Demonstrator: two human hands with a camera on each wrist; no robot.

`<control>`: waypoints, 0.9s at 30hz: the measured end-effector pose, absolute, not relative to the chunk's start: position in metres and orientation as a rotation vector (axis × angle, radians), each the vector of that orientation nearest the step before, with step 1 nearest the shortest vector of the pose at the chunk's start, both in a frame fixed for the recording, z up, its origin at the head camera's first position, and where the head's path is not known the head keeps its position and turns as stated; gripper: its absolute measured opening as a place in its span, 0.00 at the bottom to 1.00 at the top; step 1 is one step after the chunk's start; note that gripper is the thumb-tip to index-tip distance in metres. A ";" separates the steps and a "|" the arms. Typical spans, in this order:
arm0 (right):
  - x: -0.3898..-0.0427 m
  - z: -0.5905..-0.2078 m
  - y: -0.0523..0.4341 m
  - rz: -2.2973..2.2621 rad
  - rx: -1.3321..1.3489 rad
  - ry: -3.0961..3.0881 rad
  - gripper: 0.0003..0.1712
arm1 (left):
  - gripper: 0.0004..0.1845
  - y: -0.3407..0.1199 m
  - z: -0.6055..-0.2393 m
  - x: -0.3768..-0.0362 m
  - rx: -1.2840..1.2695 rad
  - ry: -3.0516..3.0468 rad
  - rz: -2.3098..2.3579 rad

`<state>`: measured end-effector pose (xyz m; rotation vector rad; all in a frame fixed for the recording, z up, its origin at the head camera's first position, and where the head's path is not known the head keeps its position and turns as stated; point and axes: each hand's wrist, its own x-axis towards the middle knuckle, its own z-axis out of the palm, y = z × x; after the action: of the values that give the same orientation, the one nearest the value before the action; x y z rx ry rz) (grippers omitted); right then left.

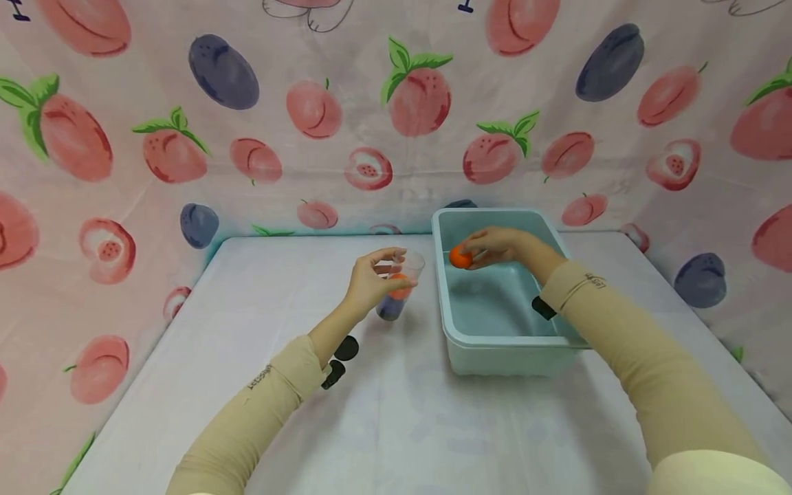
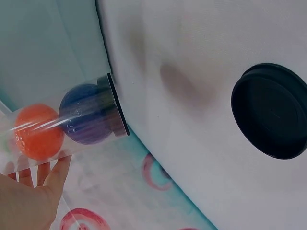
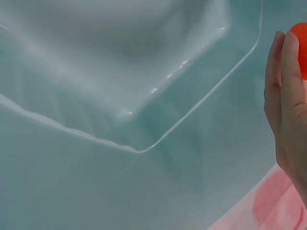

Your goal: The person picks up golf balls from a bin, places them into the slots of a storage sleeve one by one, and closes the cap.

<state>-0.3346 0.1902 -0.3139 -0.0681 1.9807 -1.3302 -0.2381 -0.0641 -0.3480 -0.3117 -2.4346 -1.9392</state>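
Observation:
A clear plastic tube (image 1: 399, 285) stands on the white table (image 1: 371, 412) with a dark blue ball (image 2: 86, 115) at its bottom and an orange ball (image 2: 38, 132) above it. My left hand (image 1: 374, 278) grips the tube near its rim. Inside the pale blue bin (image 1: 495, 344), near its left wall, my right hand (image 1: 491, 246) holds another orange ball (image 1: 460, 257) in its fingers. The right wrist view shows the bin's inside (image 3: 120, 96) and an edge of that ball (image 3: 300, 43).
A black round lid (image 2: 271, 110) lies on the table near the tube. A cloth with peach and plum prints (image 1: 309, 110) walls the table at the back and both sides. The bin stands right of the tube.

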 end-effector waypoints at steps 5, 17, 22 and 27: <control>-0.333 -0.306 0.195 -1.361 -0.051 1.993 0.27 | 0.28 -0.062 -0.347 -0.240 -0.322 -2.412 -1.959; -0.319 -0.280 0.194 -1.480 -0.183 1.987 0.29 | 0.28 -0.058 -0.350 -0.241 -0.336 -2.414 -1.961; -0.314 -0.271 0.193 -1.555 -0.165 1.958 0.28 | 0.27 -0.055 -0.351 -0.242 -0.338 -2.403 -1.968; -0.308 -0.265 0.191 -1.582 -0.194 1.939 0.29 | 0.27 -0.053 -0.351 -0.241 -0.325 -2.402 -1.977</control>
<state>-0.3082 0.1908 -0.2650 -0.1940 1.9394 -1.5823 -0.2414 -0.0532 -0.3509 -0.3248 -2.4022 -1.9766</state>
